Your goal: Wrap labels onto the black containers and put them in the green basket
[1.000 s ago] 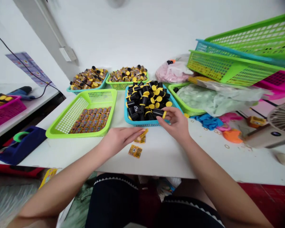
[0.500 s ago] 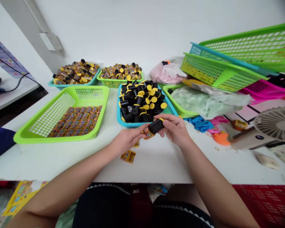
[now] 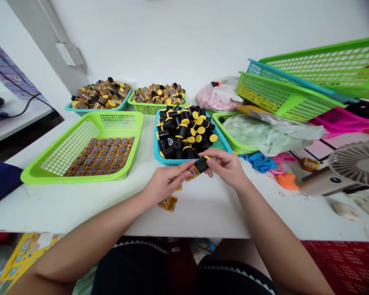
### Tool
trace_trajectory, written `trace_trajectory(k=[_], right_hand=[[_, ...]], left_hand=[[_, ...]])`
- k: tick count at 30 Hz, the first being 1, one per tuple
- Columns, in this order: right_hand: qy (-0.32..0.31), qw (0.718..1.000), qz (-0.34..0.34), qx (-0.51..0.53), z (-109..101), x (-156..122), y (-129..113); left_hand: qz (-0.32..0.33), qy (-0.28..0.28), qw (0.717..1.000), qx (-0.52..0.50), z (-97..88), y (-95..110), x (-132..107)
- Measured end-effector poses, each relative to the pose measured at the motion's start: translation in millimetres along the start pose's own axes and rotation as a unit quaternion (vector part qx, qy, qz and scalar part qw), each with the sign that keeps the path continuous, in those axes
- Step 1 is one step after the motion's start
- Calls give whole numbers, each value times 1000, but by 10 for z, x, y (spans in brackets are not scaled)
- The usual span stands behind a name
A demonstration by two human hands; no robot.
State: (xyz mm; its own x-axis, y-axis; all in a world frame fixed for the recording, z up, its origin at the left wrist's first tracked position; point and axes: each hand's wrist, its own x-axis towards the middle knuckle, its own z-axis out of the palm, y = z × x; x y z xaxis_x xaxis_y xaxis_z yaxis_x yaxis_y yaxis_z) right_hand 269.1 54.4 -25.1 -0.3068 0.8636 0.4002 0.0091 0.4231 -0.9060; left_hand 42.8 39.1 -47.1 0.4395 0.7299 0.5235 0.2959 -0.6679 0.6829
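Observation:
My right hand (image 3: 226, 168) pinches a black canister with a yellow band (image 3: 201, 164) by its end, holding it tilted just above the table. My left hand (image 3: 166, 182) reaches in from the other side, its fingertips on a small yellow-orange packet (image 3: 192, 173) right against the canister's lower end. Two more packets (image 3: 169, 203) lie on the white table (image 3: 221, 213) under my left hand. Beyond my hands, a blue basket (image 3: 172, 162) is heaped with black canisters (image 3: 184, 133). A green basket (image 3: 80, 174) to the left holds rows of packets (image 3: 98, 157).
Along the back stand a teal basket (image 3: 98, 108) and a green basket (image 3: 147, 109), both full of filled canisters. At right are stacked baskets (image 3: 289, 94), a plastic bag (image 3: 270, 135), a blue glove (image 3: 260, 162) and a small fan (image 3: 356, 166).
My right hand has lifted the canister off the blue basket's rim, and my left hand has brought a packet up to it. My hands have drawn closer together, and the view has shifted slightly.

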Motion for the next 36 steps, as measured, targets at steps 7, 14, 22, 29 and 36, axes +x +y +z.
trace_trajectory(k=[7, 14, 22, 29, 36], right_hand=[[-74, 990, -61, -107, 117, -25, -22], [72, 955, -40, -285, 304, -59, 2], [87, 877, -236, -409, 322, -136, -71], [53, 825, -319, -464, 559, -113, 97], [87, 824, -357, -431, 701, -184, 18]], left_hand=[[-68, -10, 985, -160, 90, -53, 0], [-83, -1, 997, -1, 41, -13, -18], [-129, 84, 983, -102, 45, 33, -34], [-187, 132, 943, -240, 55, 76, 9], [-175, -58, 913, -363, 59, 134, -32]])
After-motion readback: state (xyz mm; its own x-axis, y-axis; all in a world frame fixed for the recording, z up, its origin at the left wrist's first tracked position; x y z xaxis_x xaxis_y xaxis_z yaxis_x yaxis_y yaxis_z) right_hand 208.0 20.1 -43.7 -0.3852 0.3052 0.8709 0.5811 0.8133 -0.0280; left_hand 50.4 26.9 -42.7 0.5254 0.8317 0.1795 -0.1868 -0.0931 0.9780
